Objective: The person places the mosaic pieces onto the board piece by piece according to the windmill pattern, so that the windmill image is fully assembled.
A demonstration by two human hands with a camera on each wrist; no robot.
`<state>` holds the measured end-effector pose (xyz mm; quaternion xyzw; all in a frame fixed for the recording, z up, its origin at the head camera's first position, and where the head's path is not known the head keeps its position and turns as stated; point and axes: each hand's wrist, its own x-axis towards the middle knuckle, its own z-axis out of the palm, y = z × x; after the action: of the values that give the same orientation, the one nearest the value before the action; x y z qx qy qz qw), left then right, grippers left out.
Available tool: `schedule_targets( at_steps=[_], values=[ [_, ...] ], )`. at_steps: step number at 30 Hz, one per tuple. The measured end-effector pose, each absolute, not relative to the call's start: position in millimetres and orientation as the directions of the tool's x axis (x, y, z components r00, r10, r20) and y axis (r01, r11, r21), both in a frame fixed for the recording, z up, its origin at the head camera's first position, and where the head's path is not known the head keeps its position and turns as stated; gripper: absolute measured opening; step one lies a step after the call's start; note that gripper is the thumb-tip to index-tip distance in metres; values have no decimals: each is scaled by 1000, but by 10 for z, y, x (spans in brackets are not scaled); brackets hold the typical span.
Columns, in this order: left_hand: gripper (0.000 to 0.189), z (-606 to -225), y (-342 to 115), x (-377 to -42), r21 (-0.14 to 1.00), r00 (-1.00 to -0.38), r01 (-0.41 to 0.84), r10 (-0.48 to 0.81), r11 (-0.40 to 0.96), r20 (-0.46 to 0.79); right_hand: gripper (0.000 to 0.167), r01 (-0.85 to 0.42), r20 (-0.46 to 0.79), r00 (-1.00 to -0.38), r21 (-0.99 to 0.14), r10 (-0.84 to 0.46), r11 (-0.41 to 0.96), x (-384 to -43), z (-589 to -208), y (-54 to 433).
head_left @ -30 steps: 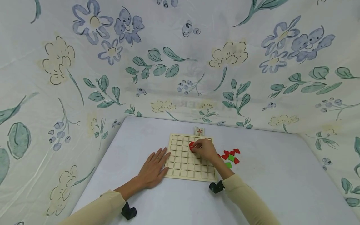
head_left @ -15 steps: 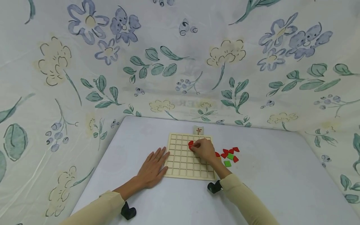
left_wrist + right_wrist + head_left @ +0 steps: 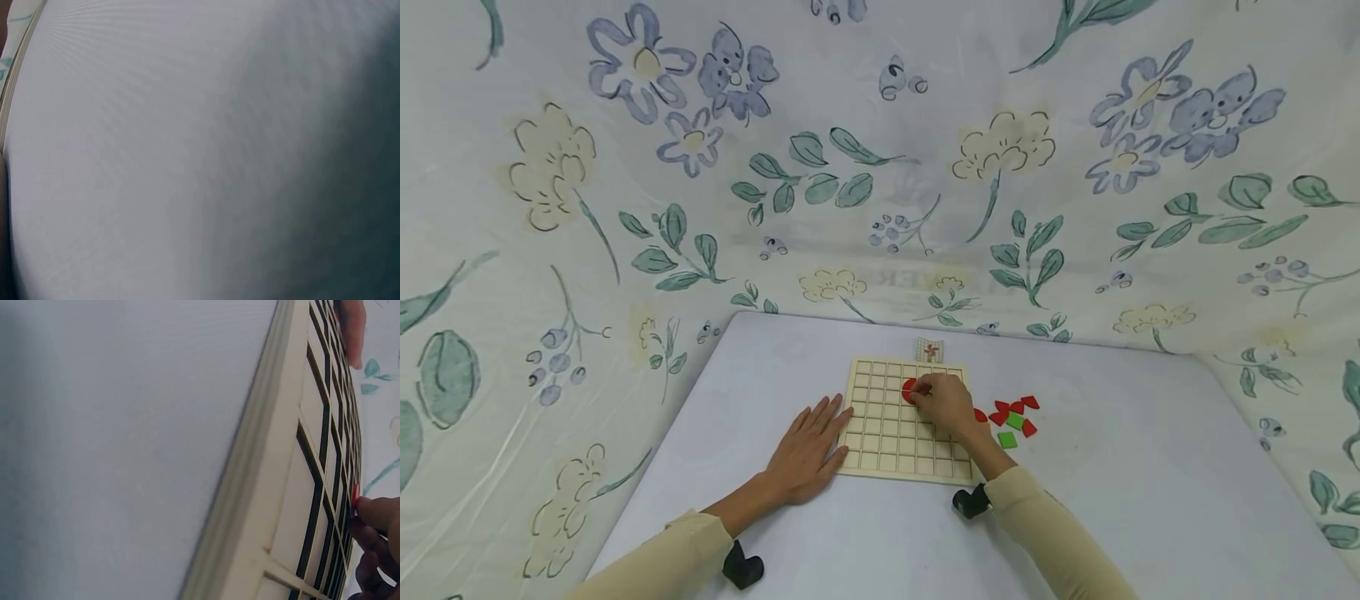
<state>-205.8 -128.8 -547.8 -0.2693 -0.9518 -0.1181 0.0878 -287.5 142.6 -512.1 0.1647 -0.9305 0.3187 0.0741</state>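
Observation:
A pale wooden grid board (image 3: 880, 443) with square cells lies on the table. My right hand (image 3: 947, 407) is over its upper right part, thumb and index finger pinching a small red piece (image 3: 908, 397) at the cells. In the right wrist view a sliver of the red piece (image 3: 355, 492) shows at the fingertips. Another red piece (image 3: 909, 384) sits just beyond it, and together they look rounded. The right hand covers the cells beneath it. My left hand (image 3: 805, 457) lies flat on the table with fingers spread, fingertips touching the board's left edge.
Right of the board lie several loose red pieces (image 3: 1017, 407) and green squares (image 3: 1007, 439), some partly behind the right forearm. A small patterned card (image 3: 929, 350) is at the board's far edge. Floral cloth (image 3: 880, 208) hangs behind the white table (image 3: 1120, 467).
My right forearm has shifted slightly left, uncovering more of the near green square. The right fingers stay at the red pieces, and the left hand has not moved.

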Motion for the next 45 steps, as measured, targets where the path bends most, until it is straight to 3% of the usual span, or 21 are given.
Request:
schedule_targets(
  at_steps=[32,45],
  values=[
    [60,-5566,-1299,-2074,173,-829,542,489,822,272,7,-346,161,-938,-489,-307,801,-2837,-4941,2132],
    [60,-5537,-1293,-2075,175,-836,534,486,827,254,20,-203,3,-975,-412,-221,888,-2802,-4876,2632]
  ],
)
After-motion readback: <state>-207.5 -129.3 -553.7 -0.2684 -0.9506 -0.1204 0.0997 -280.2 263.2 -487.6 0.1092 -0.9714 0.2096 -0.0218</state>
